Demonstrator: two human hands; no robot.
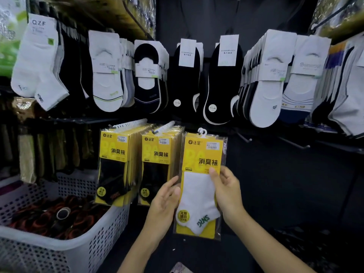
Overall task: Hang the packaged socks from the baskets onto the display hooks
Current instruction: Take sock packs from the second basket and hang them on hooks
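Observation:
I hold a yellow packet with a white sock (pixel 199 194) upright in front of the dark display wall. My right hand (pixel 226 192) grips its right edge, thumb on the front. My left hand (pixel 163 201) touches the packet's left edge with nearly straight fingers. The white plastic hanger loop (pixel 202 132) at the packet's top is beside the lower row. Two full hooks of the same yellow packets with black socks (pixel 116 166) (pixel 157 164) hang just to the left. Bare display hooks (pixel 244 137) (pixel 295 143) jut out to the right.
A white perforated basket (pixel 102 225) at lower left holds dark and red items. Above, a row of hooks carries white and black boat socks (pixel 185 75). Olive socks (pixel 29 154) hang at far left. More dark goods lie at lower right (pixel 307 245).

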